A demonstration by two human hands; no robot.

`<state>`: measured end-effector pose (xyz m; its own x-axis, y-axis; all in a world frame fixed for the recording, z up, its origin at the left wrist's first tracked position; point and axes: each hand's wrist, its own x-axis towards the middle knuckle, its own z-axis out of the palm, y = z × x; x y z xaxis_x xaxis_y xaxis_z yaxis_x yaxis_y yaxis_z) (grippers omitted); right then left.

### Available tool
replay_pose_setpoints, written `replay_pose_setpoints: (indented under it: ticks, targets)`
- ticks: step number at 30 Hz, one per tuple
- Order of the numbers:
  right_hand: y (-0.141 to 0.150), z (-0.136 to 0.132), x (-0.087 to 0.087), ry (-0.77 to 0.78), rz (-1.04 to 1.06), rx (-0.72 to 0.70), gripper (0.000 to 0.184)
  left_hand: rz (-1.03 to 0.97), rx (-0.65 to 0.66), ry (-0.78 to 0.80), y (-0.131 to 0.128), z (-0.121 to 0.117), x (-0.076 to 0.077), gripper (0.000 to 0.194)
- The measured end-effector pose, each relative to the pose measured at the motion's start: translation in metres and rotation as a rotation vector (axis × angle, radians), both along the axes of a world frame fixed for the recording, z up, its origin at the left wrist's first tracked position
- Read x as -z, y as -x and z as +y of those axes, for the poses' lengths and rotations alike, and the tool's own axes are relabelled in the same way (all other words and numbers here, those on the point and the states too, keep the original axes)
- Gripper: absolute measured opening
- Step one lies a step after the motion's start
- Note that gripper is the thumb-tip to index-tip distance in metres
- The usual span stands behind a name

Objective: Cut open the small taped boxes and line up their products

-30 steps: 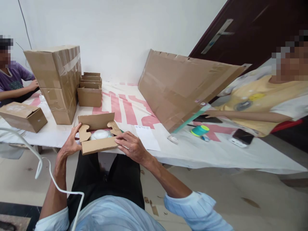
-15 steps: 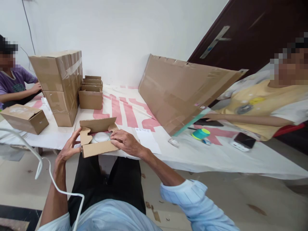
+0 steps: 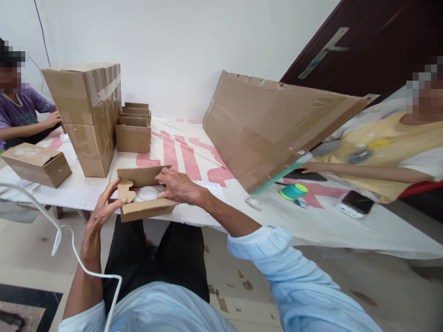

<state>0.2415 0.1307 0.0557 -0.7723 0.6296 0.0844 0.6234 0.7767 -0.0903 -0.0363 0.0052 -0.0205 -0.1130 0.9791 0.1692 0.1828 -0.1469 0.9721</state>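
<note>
A small open cardboard box (image 3: 147,213) rests at the table's near edge, with its long flaps standing up. Inside it lies a round whitish object (image 3: 148,193), partly covered; I cannot make out its kind. My left hand (image 3: 105,205) grips the box's left end, thumb on the end flap (image 3: 125,190) and fingers round the outer side. At the right end, my right hand (image 3: 178,185) has bent fingers on the flap and back wall, hiding that end.
Taped cartons (image 3: 81,97) are stacked behind on the left, beside open small boxes (image 3: 133,138) and a closed carton (image 3: 38,163). A large cardboard panel (image 3: 270,129) leans across the table. A teal tape roll (image 3: 293,191) and phone (image 3: 358,203) lie right. Co-workers sit at both sides.
My right fingers have moved up toward the box's back wall. My left thumb has shifted from the front corner onto the left end flap. The front flap leans further outward.
</note>
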Motion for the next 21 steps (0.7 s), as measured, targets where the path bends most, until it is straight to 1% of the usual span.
replay_pose_setpoints:
  ticks: [2, 4, 7, 10, 13, 16, 19, 21]
  targets:
    - [0.004, 0.000, 0.000, -0.019, -0.056, 0.012, 0.027, -0.003, -0.011, 0.000, 0.000, 0.000, 0.000, 0.095]
    - [0.006, -0.002, 0.001, -0.040, -0.068, 0.014, 0.018, -0.008, -0.012, 0.001, 0.000, 0.000, 0.001, 0.094]
    - [0.004, -0.004, 0.002, -0.095, 0.000, -0.013, 0.024, -0.007, -0.008, 0.005, 0.000, 0.000, 0.001, 0.094]
    - [-0.003, -0.001, 0.001, -0.188, 0.064, -0.057, 0.028, 0.011, -0.005, 0.003, 0.000, 0.000, 0.001, 0.093]
    - [-0.013, 0.006, -0.001, -0.253, 0.008, -0.053, 0.033, 0.016, -0.007, 0.000, 0.000, 0.000, 0.001, 0.093]
    - [-0.019, 0.011, -0.002, -0.256, -0.047, -0.031, 0.033, 0.001, -0.008, 0.003, -0.001, 0.000, 0.001, 0.094]
    - [-0.016, 0.013, -0.002, -0.245, -0.082, -0.001, 0.031, -0.001, -0.012, 0.003, -0.001, 0.000, 0.002, 0.095]
    - [-0.010, 0.012, -0.004, -0.234, -0.137, 0.028, 0.027, 0.010, -0.010, 0.001, 0.000, 0.000, 0.002, 0.095]
